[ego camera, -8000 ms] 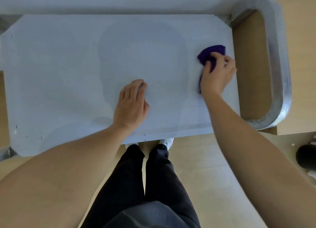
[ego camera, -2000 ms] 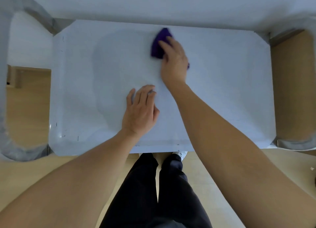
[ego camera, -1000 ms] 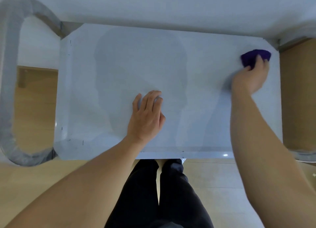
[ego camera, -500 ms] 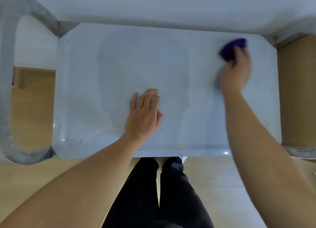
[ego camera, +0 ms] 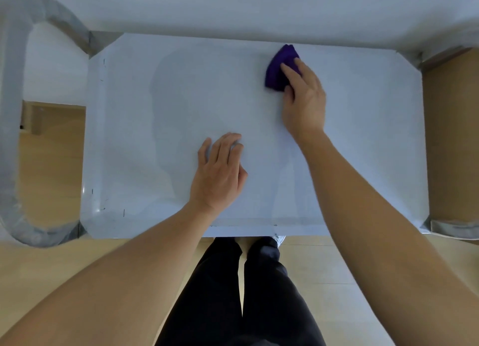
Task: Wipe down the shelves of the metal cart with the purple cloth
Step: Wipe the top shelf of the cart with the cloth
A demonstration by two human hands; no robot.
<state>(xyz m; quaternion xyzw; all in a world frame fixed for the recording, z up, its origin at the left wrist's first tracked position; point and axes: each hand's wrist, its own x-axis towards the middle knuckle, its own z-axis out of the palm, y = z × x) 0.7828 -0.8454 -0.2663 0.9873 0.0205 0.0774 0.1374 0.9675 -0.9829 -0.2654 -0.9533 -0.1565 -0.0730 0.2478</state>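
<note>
- Purple cloth (ego camera: 278, 69) is lying bunched on the metal cart's top shelf (ego camera: 181, 91), near the far edge, right of centre.
- I'm reading no brand, label or writing anywhere; only a few small dark marks are showing along the shelf's left edge.
- Right hand (ego camera: 304, 104) is reaching forward, fingers (ego camera: 290, 72) pressing down on the cloth's right side and pinning it to the shelf.
- Left hand (ego camera: 219, 175) is lying flat and released on the shelf near the front edge, well apart from the cloth, holding nothing.
- Both forearms are bare and extending over the front edge.
</note>
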